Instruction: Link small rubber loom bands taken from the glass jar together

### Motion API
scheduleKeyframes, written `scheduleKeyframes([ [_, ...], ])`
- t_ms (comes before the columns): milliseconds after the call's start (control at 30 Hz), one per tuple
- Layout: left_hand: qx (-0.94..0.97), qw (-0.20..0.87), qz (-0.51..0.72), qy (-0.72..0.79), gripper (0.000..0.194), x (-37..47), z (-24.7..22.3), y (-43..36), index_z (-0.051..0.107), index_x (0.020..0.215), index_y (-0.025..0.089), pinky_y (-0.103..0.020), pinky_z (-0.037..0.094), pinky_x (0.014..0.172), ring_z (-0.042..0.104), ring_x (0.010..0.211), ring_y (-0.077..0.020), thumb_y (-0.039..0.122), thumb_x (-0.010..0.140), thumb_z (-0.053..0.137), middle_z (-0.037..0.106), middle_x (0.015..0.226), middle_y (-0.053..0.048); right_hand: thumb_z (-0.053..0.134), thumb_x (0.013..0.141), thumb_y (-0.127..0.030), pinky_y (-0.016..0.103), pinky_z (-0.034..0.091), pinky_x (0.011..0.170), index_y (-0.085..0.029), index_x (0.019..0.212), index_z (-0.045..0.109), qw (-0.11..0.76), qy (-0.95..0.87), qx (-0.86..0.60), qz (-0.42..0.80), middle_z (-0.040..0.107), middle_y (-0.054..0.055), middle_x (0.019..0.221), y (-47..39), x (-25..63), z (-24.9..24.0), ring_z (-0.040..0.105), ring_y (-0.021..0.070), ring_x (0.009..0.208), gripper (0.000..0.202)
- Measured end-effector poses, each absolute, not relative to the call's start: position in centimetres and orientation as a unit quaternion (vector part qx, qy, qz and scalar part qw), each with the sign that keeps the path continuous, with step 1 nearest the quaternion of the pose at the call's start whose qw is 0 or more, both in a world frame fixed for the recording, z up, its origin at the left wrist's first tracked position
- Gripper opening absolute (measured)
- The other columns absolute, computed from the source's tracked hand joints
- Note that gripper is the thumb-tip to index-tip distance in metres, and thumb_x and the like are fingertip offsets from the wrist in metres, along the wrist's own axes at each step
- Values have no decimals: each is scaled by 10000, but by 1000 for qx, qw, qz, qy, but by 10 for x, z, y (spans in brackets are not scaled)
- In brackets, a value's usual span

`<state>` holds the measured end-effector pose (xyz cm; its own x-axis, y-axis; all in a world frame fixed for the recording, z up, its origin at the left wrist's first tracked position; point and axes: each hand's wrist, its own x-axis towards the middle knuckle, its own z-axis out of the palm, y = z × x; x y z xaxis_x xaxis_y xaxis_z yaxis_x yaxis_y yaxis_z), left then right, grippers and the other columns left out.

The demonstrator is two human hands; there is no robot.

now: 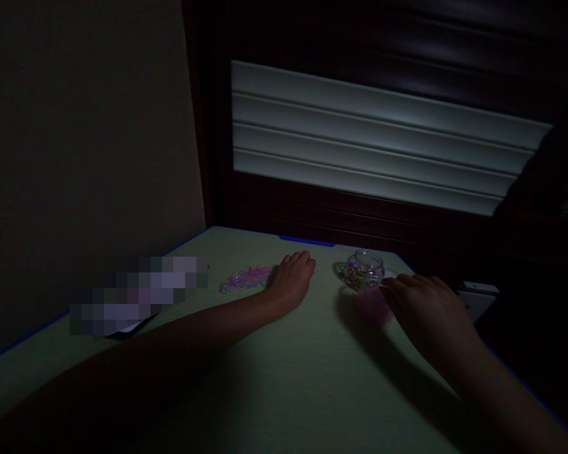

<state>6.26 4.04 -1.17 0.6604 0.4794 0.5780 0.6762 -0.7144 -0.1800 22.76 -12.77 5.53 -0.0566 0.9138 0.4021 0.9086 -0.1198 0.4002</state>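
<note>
On the pale green table, my left hand (293, 277) rests at the right end of a loose pile of small pink, purple and orange pieces (248, 278). Its fingers are curled together, and their tips are hidden from me. My right hand (428, 313) pinches the top of a small, see-through pink bag (373, 306), which hangs from the fingers. What fills the bag is too dim to make out. Just behind it stands an open glass jar (364, 271), upright, with many-coloured small pieces inside.
The table (284, 372) has a blue edge and stands against a dark wooden panel with pale slats (360, 132). A blurred-out flat object (137, 296) lies at the left, near the wall (85, 139). Beyond my right wrist is a white box-like thing (476, 299).
</note>
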Motion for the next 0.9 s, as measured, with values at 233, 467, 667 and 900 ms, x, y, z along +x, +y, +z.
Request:
scheduleKeyframes([
  [233,-888,205,-259,-320,144,63,-8,36,505,868,156,-325,367,698,466,808,-193,82,831,387,512,890,-56,460,806,-156,293,303,646,-184,791,599,6,662,688,296,618,39,751,-127,226,56,550,172,698,143],
  [467,-894,223,-278,-270,126,65,-2,31,495,897,159,-313,362,701,457,790,-179,113,855,385,507,881,-41,458,802,-148,289,300,647,-187,778,589,2,666,686,293,611,33,751,-128,225,57,542,170,701,139],
  [667,-900,251,-309,-175,137,65,0,27,502,916,139,-313,360,732,461,795,-166,139,873,372,520,884,-48,465,783,-127,293,294,637,-184,775,585,-1,672,677,302,607,34,740,-129,223,58,532,173,680,133],
  [900,-891,278,-356,-34,171,63,0,25,515,938,154,-302,369,704,475,757,-143,142,882,353,562,864,-42,479,782,-134,295,296,638,-185,762,584,-16,685,659,311,604,33,732,-131,221,59,522,172,674,118],
])
